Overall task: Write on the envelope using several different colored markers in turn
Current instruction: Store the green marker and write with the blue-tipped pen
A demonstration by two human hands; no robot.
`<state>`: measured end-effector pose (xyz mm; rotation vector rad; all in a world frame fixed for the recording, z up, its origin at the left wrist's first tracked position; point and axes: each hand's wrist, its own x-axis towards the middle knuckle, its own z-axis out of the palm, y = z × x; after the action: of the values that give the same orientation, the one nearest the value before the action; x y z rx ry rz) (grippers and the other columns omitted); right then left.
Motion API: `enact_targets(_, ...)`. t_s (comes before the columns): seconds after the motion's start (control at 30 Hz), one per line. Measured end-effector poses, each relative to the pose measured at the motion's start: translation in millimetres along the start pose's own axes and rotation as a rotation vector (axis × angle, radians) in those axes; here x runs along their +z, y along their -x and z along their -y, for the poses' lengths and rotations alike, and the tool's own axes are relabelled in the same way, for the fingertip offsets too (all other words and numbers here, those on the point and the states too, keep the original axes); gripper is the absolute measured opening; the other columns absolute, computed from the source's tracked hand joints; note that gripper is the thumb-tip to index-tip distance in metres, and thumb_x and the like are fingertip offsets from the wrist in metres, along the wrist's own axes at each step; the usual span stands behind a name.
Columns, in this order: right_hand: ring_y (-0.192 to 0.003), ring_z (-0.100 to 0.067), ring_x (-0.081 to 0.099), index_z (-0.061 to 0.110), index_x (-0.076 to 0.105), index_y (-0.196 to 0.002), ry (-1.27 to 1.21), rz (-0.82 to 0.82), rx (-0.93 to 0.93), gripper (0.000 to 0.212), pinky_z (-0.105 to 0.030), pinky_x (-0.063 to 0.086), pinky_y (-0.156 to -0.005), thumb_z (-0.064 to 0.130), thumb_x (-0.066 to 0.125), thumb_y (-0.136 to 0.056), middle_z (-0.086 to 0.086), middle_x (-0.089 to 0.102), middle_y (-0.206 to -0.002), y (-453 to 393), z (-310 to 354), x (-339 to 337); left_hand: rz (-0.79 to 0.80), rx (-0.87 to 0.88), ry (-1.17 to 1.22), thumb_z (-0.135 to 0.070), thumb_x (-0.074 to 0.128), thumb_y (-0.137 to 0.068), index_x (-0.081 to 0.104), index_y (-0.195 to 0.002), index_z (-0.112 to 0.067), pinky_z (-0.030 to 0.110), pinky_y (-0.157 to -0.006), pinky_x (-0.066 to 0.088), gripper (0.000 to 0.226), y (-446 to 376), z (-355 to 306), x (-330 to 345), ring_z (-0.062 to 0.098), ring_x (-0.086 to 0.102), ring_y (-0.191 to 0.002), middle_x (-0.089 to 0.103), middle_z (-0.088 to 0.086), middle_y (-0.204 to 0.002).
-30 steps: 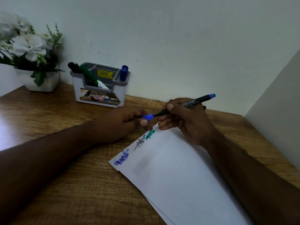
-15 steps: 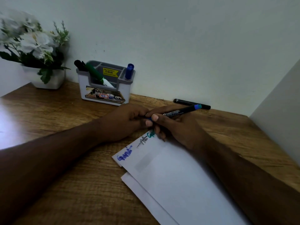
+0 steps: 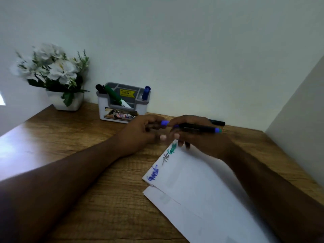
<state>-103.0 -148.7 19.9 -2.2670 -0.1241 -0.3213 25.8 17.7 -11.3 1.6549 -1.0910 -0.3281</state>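
Envelope point(image 3: 201, 186) – under hands | right hand point(image 3: 201, 137) grips marker point(image 3: 198, 128) | left hand point(image 3: 140, 132) pinches cap point(image 3: 164, 122) | organizer point(image 3: 122, 106) – three markers

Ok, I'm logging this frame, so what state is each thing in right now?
left hand: holds the blue cap
right hand: grips the pen
pen: level, cap at its tip
top envelope: flat, blue, black and green writing
black marker: lying by the wall
holder: upright, markers inside

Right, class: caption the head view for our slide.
Right hand holds a blue-tipped marker, left hand its cap, above the envelope.
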Motion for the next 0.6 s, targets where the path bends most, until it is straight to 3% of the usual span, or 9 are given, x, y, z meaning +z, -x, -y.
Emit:
enact_targets(0.1,-0.118,-0.001,0.051,0.052,0.033,-0.133,0.409,0.087,-0.032,0.084,-0.031,0.052,-0.093,-0.013,0.051,-0.083,0.009,0.048,-0.144,-5.5,4.9,-27.1,-0.143,-0.053,-0.026,-0.019,0.071,-0.081,0.069,-0.107,-0.019,0.0,-0.071,0.045,0.026,-2.7,5.4,-3.2,-0.005,0.062,-0.095,0.07,-0.009,-0.105)
enact_targets(0.17,-0.127,-0.005,0.047,0.051,0.036,-0.132,0.437,0.094,0.011,0.08,-0.031,0.047,-0.102,-0.013,0.05,-0.084,0.01,0.047,-0.144,-11.1,13.8,-41.2,-0.201,-0.052,-0.075,-0.02,0.067,-0.084,0.071,-0.101,-0.018,0.002,-0.068,0.045,0.018,-3.6,7.2,-3.4,-0.005,0.062,-0.088,0.071,-0.009,-0.098)
enact_targets(0.23,-0.116,-0.009,0.059,0.04,0.052,-0.127,0.286,0.003,0.018,0.063,-0.031,0.053,-0.094,-0.007,0.059,-0.086,0.007,0.06,-0.129,-21.1,23.0,-48.1,-0.289,-0.053,-0.086,-0.019,0.065,-0.086,0.073,-0.097,-0.018,0.003,-0.067,0.046,0.013,-4.4,8.7,-3.8,-0.005,0.062,-0.082,0.07,-0.008,-0.092)
enact_targets(0.3,-0.092,-0.013,0.069,0.029,0.058,-0.124,0.088,-0.191,-0.055,0.05,-0.03,0.058,-0.081,-0.003,0.062,-0.086,0.001,0.069,-0.105,-35.2,32.0,-49.5,-0.405,-0.068,-0.101,-0.019,0.065,-0.086,0.073,-0.096,-0.017,0.011,-0.073,0.05,0.013,-5.8,11.1,-5.7,0.0,0.062,-0.084,0.07,-0.006,-0.091)
enact_targets(0.37,-0.081,-0.02,0.071,0.039,0.043,-0.134,-0.052,-0.364,-0.131,0.068,-0.031,0.06,-0.073,-0.005,0.062,-0.086,-0.009,0.069,-0.092,-51.9,40.8,-47.7,-0.477,-0.085,-0.112,-0.018,0.064,-0.086,0.073,-0.095,-0.015,0.022,-0.079,0.052,0.013,-7.0,12.5,-6.4,0.005,0.063,-0.085,0.071,-0.002,-0.09)
enact_targets(0.43,-0.081,-0.026,0.072,0.053,0.018,-0.139,-0.091,-0.436,-0.169,0.092,-0.033,0.061,-0.07,-0.004,0.066,-0.084,-0.017,0.069,-0.091,-70.7,49.2,-43.8,-0.491,-0.093,-0.126,-0.016,0.064,-0.086,0.072,-0.094,-0.014,0.023,-0.079,0.051,0.011,-7.4,12.9,-6.7,0.004,0.062,-0.083,0.07,-0.001,-0.089)
enact_targets(0.47,-0.081,-0.025,0.072,0.051,0.015,-0.142,-0.084,-0.46,-0.185,0.095,-0.034,0.061,-0.071,-0.003,0.067,-0.083,-0.018,0.07,-0.091,-80.5,52.3,-40.6,-0.489,-0.094,-0.133,-0.016,0.064,-0.086,0.072,-0.094,-0.014,0.022,-0.078,0.051,0.011,-7.4,13.1,-7.0,0.003,0.062,-0.083,0.07,-0.002,-0.089)
enact_targets(0.6,-0.082,-0.018,0.072,0.027,0.042,-0.136,-0.046,-0.534,-0.212,0.063,-0.038,0.061,-0.073,0.001,0.067,-0.084,-0.016,0.069,-0.094,-114.5,52.2,-20.5,-0.481,-0.101,-0.124,-0.015,0.064,-0.086,0.072,-0.095,-0.014,0.022,-0.079,0.05,0.012,-8.2,14.4,-7.6,0.006,0.062,-0.085,0.07,-0.001,-0.09)
